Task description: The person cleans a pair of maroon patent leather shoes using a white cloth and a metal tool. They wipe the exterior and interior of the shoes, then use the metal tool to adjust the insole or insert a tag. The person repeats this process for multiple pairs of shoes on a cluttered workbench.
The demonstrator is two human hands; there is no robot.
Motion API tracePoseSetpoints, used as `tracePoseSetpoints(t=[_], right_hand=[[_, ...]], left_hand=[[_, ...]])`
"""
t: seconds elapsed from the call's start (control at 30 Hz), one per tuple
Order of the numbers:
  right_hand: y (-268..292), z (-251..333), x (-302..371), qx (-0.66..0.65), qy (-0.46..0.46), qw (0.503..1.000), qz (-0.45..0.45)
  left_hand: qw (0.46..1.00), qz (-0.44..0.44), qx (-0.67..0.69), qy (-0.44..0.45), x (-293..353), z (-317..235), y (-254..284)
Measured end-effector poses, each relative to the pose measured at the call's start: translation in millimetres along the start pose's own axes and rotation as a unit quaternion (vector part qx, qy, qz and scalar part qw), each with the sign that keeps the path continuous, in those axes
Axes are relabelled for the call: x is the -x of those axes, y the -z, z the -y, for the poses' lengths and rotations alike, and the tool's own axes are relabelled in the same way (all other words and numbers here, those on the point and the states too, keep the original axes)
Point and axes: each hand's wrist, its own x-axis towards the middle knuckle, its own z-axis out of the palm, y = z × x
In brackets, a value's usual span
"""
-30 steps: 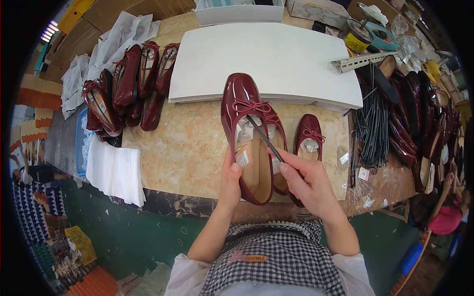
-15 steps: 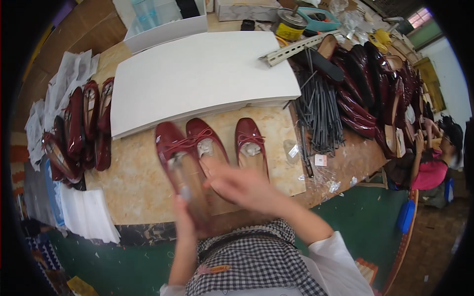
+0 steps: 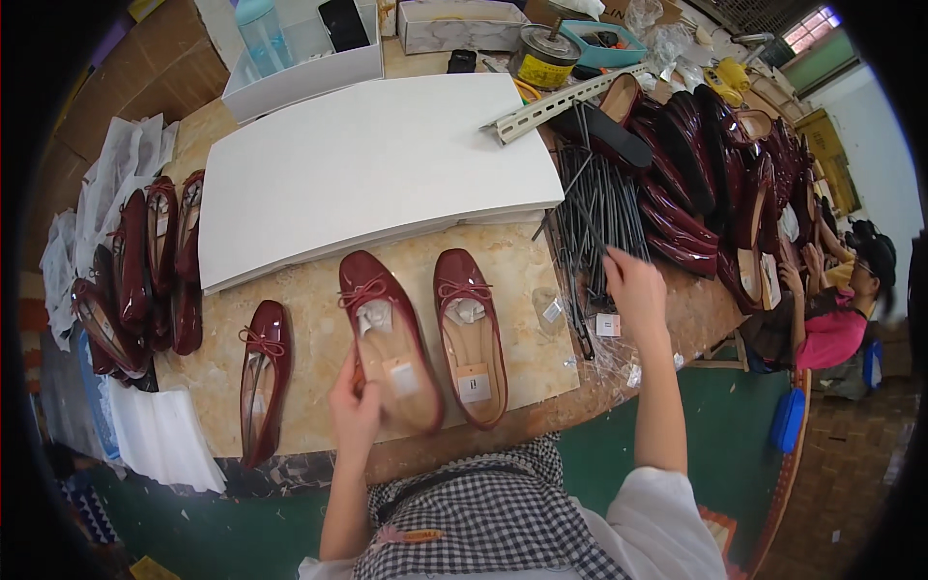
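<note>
My left hand (image 3: 356, 401) is closed on the left edge of a dark red ballet flat (image 3: 387, 333), which has a bow, paper in the toe and a pale label inside. To its right lies a similar flat (image 3: 471, 333) with a label in its heel. A third flat (image 3: 268, 377) rests to the left, a thin dark stick running lengthwise inside it. Over at the right, my right hand (image 3: 638, 295) pinches the end of a thin dark stick (image 3: 597, 213) at the edge of a heap of such sticks (image 3: 623, 208).
A stack of white board (image 3: 377, 164) spans the table behind the flats. More red flats (image 3: 135, 261) stand at left beside white paper sheets (image 3: 164, 435). A large pile of red shoes (image 3: 696, 174) fills the right. A metal rail (image 3: 556, 108) and tin (image 3: 543, 58) sit behind. Another person (image 3: 836, 309) works at far right.
The flat my left hand held is now down on the left of the table. That hand has moved to the middle flat. My right hand went right to the sticks.
</note>
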Motion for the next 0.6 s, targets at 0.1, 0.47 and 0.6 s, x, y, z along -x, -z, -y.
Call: tracePoseSetpoints(t=[0.1, 0.47, 0.6], right_hand=[[8, -24, 35, -0.031, -0.025, 0.999, -0.032], [44, 155, 107, -0.406, 0.074, 0.858, 0.307], [36, 187, 86, -0.464, 0.008, 0.814, 0.351]], left_hand=[[0.858, 0.103, 0.423, 0.271, 11, -10, 0], [0.976, 0.027, 0.211, 0.037, -9, 2, -7], [0.978, 0.033, 0.205, -0.003, 0, -25, -6]])
